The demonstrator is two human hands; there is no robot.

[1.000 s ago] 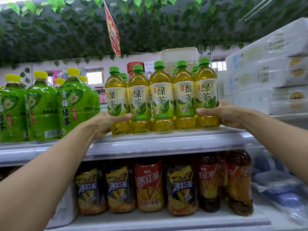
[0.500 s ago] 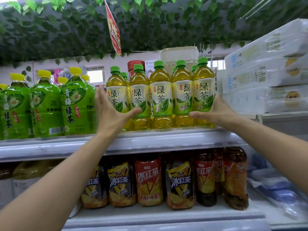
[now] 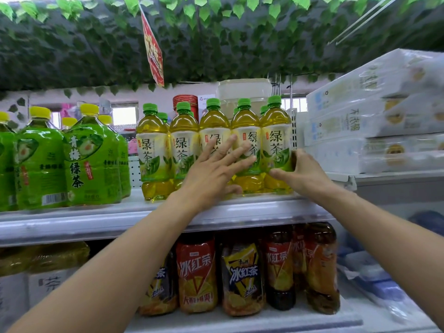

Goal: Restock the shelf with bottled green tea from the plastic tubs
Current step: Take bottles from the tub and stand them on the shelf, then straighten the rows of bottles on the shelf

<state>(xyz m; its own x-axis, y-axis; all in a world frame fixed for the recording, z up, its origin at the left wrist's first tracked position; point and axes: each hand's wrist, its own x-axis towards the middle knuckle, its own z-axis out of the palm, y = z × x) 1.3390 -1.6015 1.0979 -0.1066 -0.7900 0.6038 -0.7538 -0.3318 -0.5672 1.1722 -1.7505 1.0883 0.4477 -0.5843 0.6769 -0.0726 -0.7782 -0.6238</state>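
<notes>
Left hand (image 3: 216, 169) flat, fingers spread, on upright green tea bottles (image 3: 247, 145); right hand (image 3: 302, 175) cups the end bottle (image 3: 276, 145) (nearer, rightmost) on shelf (image 3: 120, 219)

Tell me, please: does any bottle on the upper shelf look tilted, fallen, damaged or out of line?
Nothing stands out. The green-capped bottles of yellow green tea stand upright in an even front row on the white upper shelf. The left hand lies flat against the middle bottles; the right hand cups the row's right end. No spill shows.
</notes>
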